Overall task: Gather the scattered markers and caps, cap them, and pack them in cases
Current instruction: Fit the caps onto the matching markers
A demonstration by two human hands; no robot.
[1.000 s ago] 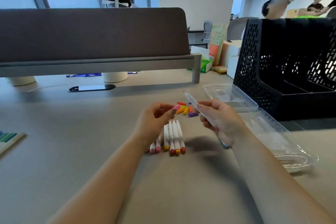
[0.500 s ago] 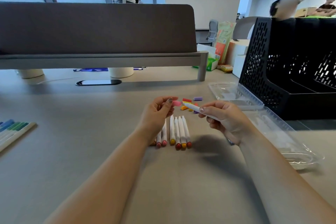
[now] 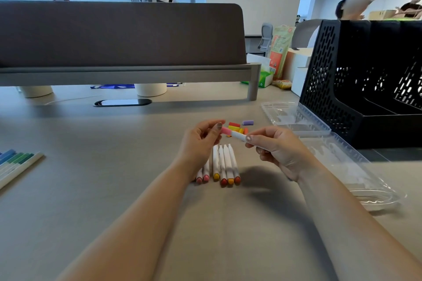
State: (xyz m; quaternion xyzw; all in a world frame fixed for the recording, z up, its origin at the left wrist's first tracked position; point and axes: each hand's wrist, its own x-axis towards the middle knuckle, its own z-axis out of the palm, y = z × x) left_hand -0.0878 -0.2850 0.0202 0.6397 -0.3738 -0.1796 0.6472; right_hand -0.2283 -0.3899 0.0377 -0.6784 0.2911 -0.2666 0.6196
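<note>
Left hand (image 3: 201,143) covered upper barrels of two pink-tipped markers (image 3: 203,174). Held marker (image 3: 238,136): rear end buried in right hand (image 3: 279,151); pink cap (image 3: 225,130) seating unclear. Green-blue marker set (image 3: 16,163) cut by left edge.

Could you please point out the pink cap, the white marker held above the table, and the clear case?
pink cap (image 3: 225,130), head view, middle of its pink side.
white marker (image 3: 238,136), head view, bare barrel just behind the cap.
clear case (image 3: 351,166), head view, bare floor of the open tray.
</note>
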